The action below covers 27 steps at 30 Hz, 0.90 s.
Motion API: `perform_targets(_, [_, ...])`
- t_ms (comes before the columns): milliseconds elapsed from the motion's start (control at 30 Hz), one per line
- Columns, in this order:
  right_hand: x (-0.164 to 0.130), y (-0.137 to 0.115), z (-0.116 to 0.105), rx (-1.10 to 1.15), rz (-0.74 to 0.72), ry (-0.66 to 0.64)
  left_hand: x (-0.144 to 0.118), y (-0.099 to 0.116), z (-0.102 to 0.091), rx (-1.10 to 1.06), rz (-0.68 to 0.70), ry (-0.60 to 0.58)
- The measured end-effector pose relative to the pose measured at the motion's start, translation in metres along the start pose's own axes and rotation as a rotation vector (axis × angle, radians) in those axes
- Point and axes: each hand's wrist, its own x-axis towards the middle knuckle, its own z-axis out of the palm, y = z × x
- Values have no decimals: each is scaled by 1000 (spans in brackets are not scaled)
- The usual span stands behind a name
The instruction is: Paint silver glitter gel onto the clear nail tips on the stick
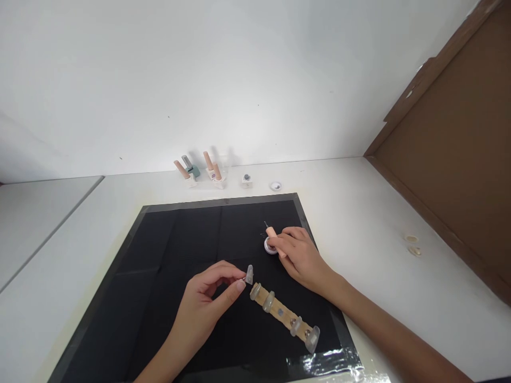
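Left hand [207,298] pinches a small clear nail tip [249,274] between closed fingers; right hand [299,255] grips a peach-handled brush [273,238] over a small white round pot [270,246].

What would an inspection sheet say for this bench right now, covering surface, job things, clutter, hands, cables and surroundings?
Surface: black mat on a white table.
Job's things: wooden strip carrying clear nail tips; one nail tip; pink-handled brush over a small white jar.
Clutter: polish bottles by the wall, lid, two rings.
Hands: left hand pinches the tip; right hand grips the brush.
Cables: nothing seen.
Surroundings: white wall, brown board.
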Motion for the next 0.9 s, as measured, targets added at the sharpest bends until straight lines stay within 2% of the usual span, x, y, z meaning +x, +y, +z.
perform_targets(67, [-1, -1, -2, 79, 56, -7, 0, 0, 0, -2, -4, 3])
perform_targets(133, [-3, -1, -4, 249, 159, 16, -1, 0, 0, -2, -4, 7])
perform_targets(267, [-6, 0, -3, 632, 324, 166, -2, 1, 0, -2, 2, 15])
perform_targets(367, [-6, 1, -2, 748, 380, 199, -2, 3, 0, -11, 7, 21])
perform_targets(500, [-7, 3, -3, 759, 412, 192, -2, 4, 1, -14, 14, 10])
perform_targets(633, [-8, 8, -3, 670, 402, 199, -3, 3, 0, -15, 25, 20])
perform_targets(900, [-9, 4, -6, 458, 372, 7, -2, 6, 1, -3, 27, 21])
